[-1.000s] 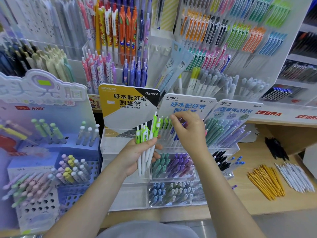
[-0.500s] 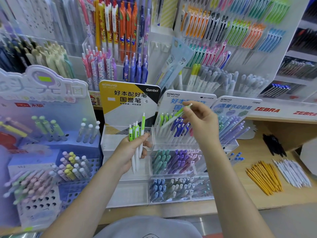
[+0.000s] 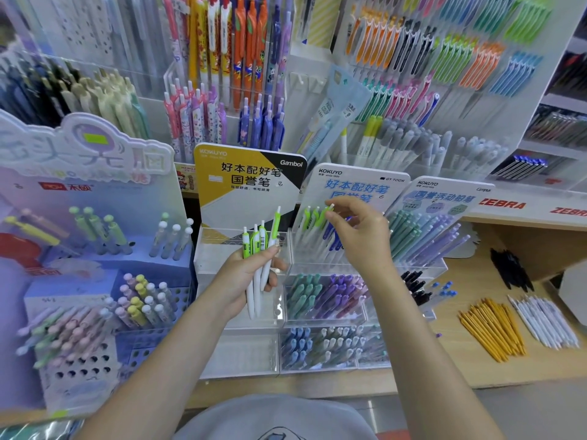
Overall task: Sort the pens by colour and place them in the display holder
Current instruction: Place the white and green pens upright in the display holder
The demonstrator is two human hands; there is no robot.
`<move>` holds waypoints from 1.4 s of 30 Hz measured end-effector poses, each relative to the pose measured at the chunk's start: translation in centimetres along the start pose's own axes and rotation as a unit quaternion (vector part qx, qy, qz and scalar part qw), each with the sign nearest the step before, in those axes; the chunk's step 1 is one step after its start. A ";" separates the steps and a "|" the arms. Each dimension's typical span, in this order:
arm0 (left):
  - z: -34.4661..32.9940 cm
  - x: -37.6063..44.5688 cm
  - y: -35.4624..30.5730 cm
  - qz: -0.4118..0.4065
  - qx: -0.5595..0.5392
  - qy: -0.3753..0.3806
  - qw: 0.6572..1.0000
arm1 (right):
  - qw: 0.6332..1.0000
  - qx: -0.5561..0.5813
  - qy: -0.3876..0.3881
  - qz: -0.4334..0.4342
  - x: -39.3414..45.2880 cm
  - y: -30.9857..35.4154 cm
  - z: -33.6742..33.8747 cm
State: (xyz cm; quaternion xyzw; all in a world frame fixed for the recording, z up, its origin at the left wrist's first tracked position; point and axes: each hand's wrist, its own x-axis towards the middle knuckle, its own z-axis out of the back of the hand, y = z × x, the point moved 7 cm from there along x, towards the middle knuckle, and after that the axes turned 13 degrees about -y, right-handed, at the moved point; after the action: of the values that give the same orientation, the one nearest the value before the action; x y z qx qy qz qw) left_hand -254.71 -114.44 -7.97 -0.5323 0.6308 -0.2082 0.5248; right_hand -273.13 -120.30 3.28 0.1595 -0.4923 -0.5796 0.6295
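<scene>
Left hand [image 3: 244,277] grips four green-and-white pens [image 3: 259,258]; right hand [image 3: 362,236] pinches a green pen [image 3: 327,211] at the clear display holder [image 3: 317,268], yellow pencils [image 3: 492,328] lying nearby.

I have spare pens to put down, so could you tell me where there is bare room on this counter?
Bare wood shows on the counter between the clear display holder and the yellow pencils. The holder's left compartments, beside the blue perforated stand, look unfilled. The right compartments are packed.

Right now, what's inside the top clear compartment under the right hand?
Green-clipped white pens stand at the top compartment's left, dark blue-clipped ones beside them. The right hand pinches one green pen's top and hides the middle pens.
</scene>
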 end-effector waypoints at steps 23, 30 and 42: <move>-0.7 -1.0 -0.8 -0.010 0.004 0.033 0.999 | 0.961 -0.210 0.012 0.177 -0.3 1.4 -2.7; -1.7 -1.1 -1.0 -0.030 0.019 0.066 0.997 | 0.996 0.014 0.090 -0.011 -1.0 2.6 -1.8; -2.8 -0.9 0.1 -0.022 0.095 0.071 0.993 | 0.980 0.128 0.053 -0.144 -0.6 1.7 0.6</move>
State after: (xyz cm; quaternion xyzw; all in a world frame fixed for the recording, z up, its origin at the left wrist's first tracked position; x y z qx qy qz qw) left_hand -257.38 -114.38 -6.63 -0.4777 0.6324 -0.3157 0.5218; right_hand -272.59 -119.05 4.60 0.3387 -0.5002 -0.5870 0.5390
